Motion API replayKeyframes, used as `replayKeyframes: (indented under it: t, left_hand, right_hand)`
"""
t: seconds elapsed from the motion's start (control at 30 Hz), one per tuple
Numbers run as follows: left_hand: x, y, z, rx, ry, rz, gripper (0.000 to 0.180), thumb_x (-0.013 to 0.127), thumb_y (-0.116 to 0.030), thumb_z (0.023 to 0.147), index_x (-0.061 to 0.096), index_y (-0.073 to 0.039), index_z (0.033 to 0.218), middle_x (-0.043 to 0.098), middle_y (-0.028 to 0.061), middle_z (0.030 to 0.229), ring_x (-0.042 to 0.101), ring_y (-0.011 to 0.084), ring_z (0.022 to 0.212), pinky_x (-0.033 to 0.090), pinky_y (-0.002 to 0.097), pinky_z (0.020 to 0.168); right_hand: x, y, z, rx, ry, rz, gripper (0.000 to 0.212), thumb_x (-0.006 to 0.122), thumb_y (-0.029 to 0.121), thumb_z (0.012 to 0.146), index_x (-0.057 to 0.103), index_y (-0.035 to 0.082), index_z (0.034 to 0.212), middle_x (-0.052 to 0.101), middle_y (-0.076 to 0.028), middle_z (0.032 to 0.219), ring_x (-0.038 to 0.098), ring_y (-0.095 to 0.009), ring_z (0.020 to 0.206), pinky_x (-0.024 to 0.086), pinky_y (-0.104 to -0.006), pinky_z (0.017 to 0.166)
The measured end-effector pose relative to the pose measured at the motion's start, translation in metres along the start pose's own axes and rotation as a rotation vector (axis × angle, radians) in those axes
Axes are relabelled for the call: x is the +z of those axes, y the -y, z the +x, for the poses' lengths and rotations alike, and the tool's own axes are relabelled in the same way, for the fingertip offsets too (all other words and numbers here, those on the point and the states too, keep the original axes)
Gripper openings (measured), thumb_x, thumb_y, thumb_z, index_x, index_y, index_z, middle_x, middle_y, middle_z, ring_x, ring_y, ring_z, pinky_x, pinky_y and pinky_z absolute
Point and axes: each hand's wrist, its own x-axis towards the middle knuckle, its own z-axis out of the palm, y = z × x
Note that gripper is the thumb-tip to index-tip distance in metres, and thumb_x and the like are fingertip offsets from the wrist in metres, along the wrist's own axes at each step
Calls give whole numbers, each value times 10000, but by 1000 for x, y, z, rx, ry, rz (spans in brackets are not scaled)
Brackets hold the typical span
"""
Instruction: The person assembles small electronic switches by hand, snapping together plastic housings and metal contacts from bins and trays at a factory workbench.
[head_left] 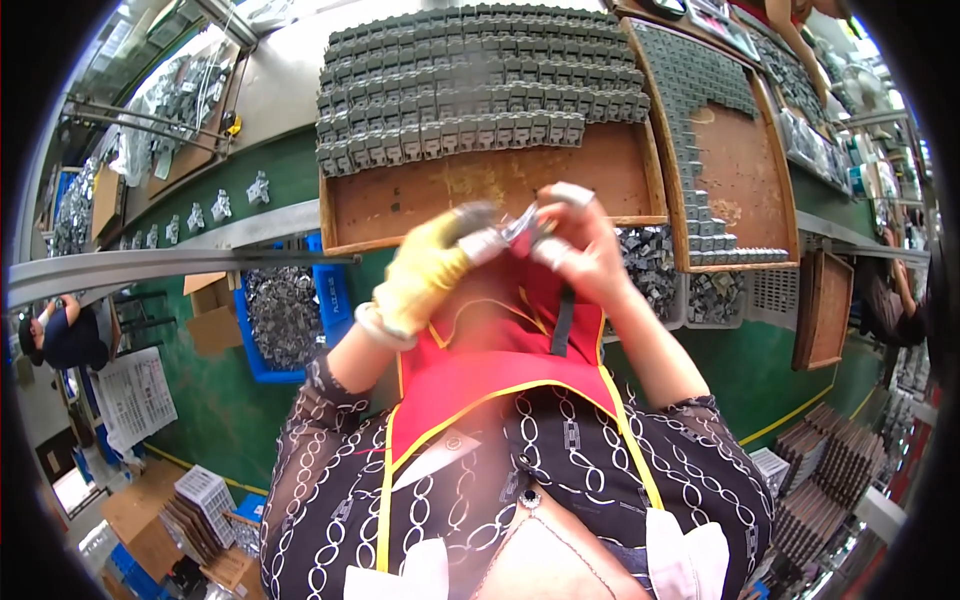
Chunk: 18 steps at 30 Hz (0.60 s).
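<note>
My left hand point(430, 270) wears a yellow glove with grey fingertips and pinches a small grey metal part point(512, 232) held up in front of me. My right hand point(572, 240), bare with white tape on the fingers, grips the same part from the right side. Both hands meet just above the near edge of a wooden tray point(480, 195). Rows of grey metal parts point(470, 85) fill the far half of that tray. The part between my fingers is blurred.
A second wooden tray point(735, 150) with more grey parts lies to the right. A blue bin point(285, 315) of loose metal pieces sits lower left, pale bins point(690, 295) lower right. A green conveyor point(230, 190) carries parts at left. Another person point(60, 335) sits far left.
</note>
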Motion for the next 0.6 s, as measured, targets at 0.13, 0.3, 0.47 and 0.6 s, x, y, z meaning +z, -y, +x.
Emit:
replayKeyframes:
  t: [0.13,0.3,0.47,0.6]
  left_hand:
    - [-56,-26,16,380,-508,411,358,722,-174,941,666,5,1245,725,120,1131,660,189,1050,506,312,954]
    - [-176,-5,56,450,-950,1001,376,677,-273,950,673,-32,1239,711,167,1171,680,302,1079,511,398,965]
    - [-262,51,68,-59,-967,1382,537,691,-394,891,558,-197,1372,571,160,1353,577,392,1194,481,483,996]
    - [-291,95,63,22,-897,1461,519,698,-351,892,583,-139,1351,516,163,1445,485,395,1307,407,451,1108]
  right_hand:
    - [-93,12,53,-64,-399,-296,360,629,-50,835,665,-6,1191,724,-104,1096,702,-189,983,565,-318,905]
    - [-118,-17,93,-135,-333,-611,530,819,93,818,643,4,1309,733,-69,1063,695,-124,932,576,-282,846]
    - [-113,-24,96,-546,-325,-1176,707,872,221,769,583,32,1387,720,-172,1112,699,-191,849,576,-326,731]
    - [-123,17,72,-366,-422,-1096,534,823,207,831,645,40,1305,726,-152,1127,711,-194,807,590,-330,736]
